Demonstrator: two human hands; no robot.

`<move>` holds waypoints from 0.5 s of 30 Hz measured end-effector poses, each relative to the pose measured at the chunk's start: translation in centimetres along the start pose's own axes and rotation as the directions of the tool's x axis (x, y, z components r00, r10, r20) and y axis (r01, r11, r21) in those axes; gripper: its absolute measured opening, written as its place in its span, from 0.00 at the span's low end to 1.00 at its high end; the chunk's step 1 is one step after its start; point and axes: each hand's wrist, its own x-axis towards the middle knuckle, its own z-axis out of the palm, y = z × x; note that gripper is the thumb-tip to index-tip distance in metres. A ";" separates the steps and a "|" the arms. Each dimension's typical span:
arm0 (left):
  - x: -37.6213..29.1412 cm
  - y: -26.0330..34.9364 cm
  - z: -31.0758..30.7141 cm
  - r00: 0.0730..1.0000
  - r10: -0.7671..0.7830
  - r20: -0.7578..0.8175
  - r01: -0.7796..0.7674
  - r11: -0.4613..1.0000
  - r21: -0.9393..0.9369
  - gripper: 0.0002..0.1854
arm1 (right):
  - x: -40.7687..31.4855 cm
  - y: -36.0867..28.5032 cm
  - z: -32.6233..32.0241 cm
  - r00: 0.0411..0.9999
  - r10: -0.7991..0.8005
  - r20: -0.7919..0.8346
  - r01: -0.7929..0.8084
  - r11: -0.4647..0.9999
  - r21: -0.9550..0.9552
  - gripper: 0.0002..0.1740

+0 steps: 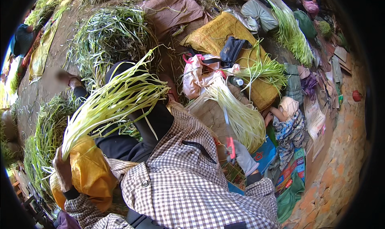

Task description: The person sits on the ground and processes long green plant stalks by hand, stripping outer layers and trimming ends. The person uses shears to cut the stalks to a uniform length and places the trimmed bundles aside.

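My bare left hand grips the pale lower ends of a loose bunch of long yellow-green leaves, probably chives. Their tips spread across my dark-trousered legs. On the other side, my right hand, in a grey glove, holds a red-handled cutting tool with its narrow blade pointing away from me. Whether it is a knife or scissors, I cannot tell. Close to the blade, a thick bundle of pale stalks rests on a brown board or flattened carton. Beside my left hand bulges an orange cloth or sack.
Loose green leaves are heaped ahead. A yellow woven sack carries a black pouch and more leaves. Near it are a pink bag and a capped bottle. People are at right and left.
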 end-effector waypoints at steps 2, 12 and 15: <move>0.5 0.2 0.3 1.000 0.008 0.016 -0.008 1.000 -0.031 0.16 | 0.3 -4.3 3.9 0.967 -0.191 0.171 0.212 0.971 -0.115 0.17; 0.2 0.4 -0.5 0.998 -0.018 0.057 0.018 1.000 0.001 0.17 | 8.2 -8.8 8.9 0.843 -0.193 0.501 0.366 0.889 -0.274 0.24; 0.2 0.3 -0.5 0.998 -0.020 0.056 0.020 1.000 0.004 0.17 | 10.2 -8.6 9.7 0.808 -0.249 0.534 0.456 0.838 -0.299 0.23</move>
